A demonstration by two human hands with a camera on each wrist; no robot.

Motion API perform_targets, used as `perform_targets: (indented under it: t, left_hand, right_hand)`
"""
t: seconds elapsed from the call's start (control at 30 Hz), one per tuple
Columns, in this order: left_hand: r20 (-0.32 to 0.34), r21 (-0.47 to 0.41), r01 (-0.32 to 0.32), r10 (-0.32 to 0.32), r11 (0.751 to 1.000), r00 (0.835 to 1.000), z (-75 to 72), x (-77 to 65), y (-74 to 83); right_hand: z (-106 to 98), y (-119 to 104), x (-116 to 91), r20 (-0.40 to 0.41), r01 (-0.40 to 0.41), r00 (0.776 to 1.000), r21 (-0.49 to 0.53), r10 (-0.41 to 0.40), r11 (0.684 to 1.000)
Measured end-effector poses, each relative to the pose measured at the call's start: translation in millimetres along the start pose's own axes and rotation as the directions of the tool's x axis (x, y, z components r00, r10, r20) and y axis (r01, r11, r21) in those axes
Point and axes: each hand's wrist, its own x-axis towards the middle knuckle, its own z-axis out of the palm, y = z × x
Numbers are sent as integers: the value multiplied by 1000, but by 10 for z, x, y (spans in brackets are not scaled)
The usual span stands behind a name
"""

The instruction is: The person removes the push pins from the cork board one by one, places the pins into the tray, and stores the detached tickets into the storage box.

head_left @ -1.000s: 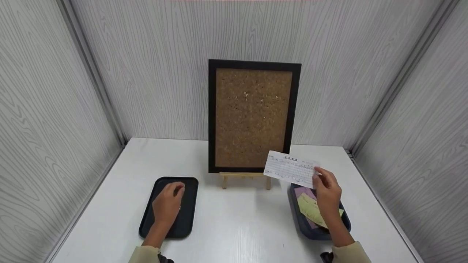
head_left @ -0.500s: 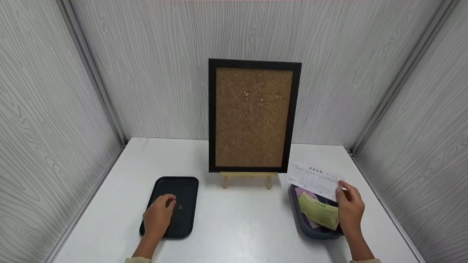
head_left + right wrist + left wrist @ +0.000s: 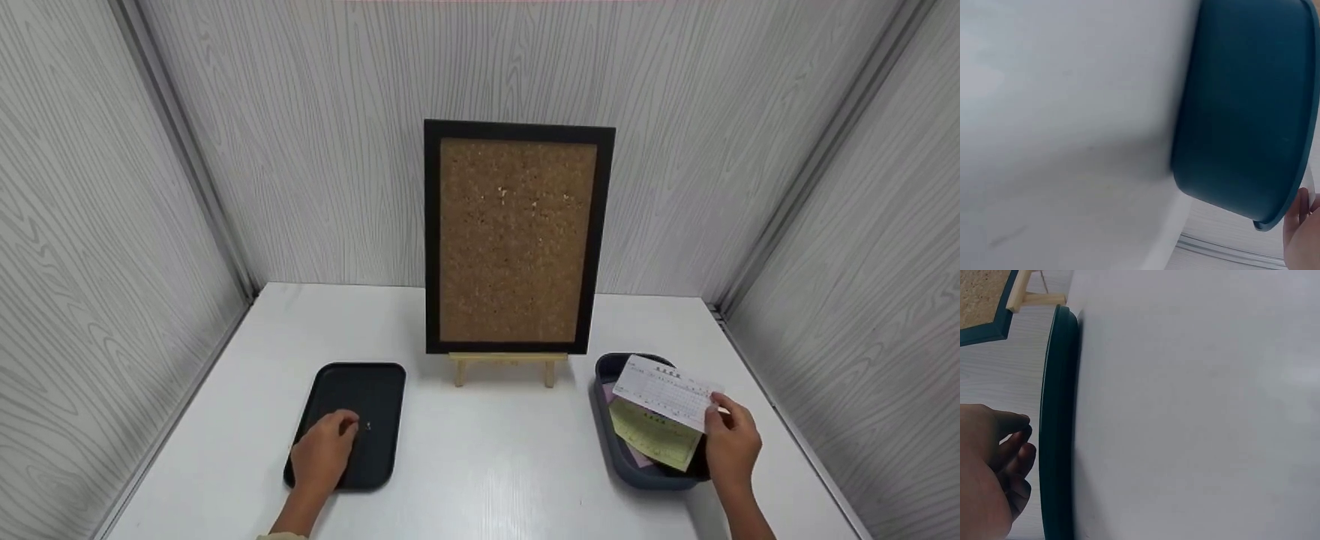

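A white paper form (image 3: 667,391) with printed lines and a grid hangs tilted above the dark blue bin (image 3: 609,442). My right hand (image 3: 733,444) pinches its right end between thumb and fingers. Beneath it, a yellow-green paper form (image 3: 656,436) and part of a pink paper (image 3: 639,456) lie in the bin. My left hand (image 3: 322,450) is over the black tray (image 3: 379,386), fingers curled and thumb near the index fingertip. I see nothing between those fingertips in the left wrist view. A few tiny pale bits (image 3: 368,425) lie on the tray; their kind is too small to tell.
A black-framed cork board (image 3: 517,247) with small holes and pale marks stands on a wooden easel (image 3: 508,358) at the back of the white table (image 3: 487,457). Grey wood-patterned walls (image 3: 337,150) enclose the table at the back and both sides.
My right hand has moved right and nearer with the white form, which has come down over the bin. My left hand has drawn back and slightly left over the tray.
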Motion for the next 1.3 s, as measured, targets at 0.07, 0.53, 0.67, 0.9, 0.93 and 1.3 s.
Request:
perform_targets:
  t: [0.07, 0.53, 0.67, 0.9, 0.93, 1.3]
  left_hand:
    - [4, 13, -5, 5, 1000, 1000, 11, -4, -14]
    - [69, 42, 21, -24, 999, 997, 55, -24, -66]
    - [81, 38, 28, -31, 999, 996, 56, -35, -65]
    - [100, 31, 51, -54, 998, 994, 24, -30, -70]
    - [101, 28, 54, -56, 998, 993, 16, -34, -75]
    - [47, 8, 28, -29, 1000, 998, -62, -12, 47]
  right_hand:
    - [11, 23, -9, 16, -2, 1000, -26, 2, 1000]
    - [74, 56, -100, 140, 36, 990, -177, -11, 984]
    - [60, 49, -138, 186, 38, 982, -236, 6, 971]
    - [39, -7, -171, 159, 87, 986, -293, -41, 952]
    - [34, -17, -166, 152, 93, 987, -297, -49, 950]
    - [8, -116, -157, 98, 140, 988, -302, -115, 943]
